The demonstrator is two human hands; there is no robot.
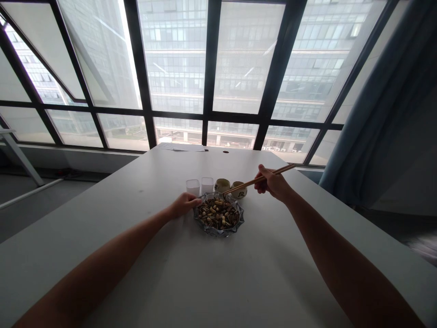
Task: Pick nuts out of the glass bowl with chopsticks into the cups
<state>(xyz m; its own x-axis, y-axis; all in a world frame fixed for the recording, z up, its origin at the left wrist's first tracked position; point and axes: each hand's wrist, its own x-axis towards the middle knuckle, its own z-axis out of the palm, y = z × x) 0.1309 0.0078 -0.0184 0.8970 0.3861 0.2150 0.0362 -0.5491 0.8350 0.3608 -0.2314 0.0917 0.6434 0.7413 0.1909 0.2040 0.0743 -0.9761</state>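
A glass bowl (220,233) with a scalloped rim stands on the white table, filled with striped sunflower seeds and peanuts (218,213). My left hand (184,204) grips its left rim. In my right hand (271,183) is a pair of chopsticks (251,182), held slanting down to the left, their tips over the bowl's far edge. Whether the tips pinch anything is too small to tell. Just behind the bowl stand two small pale cups, the left cup (222,184) and the right cup (239,190), which has a dark character on it.
Two clear plastic cups, one at the left (193,187) and one beside it (207,184), stand behind the bowl. The white table (218,282) reaches to the windows. Papers (180,147) lie at its far end. A blue curtain (368,109) hangs at the right.
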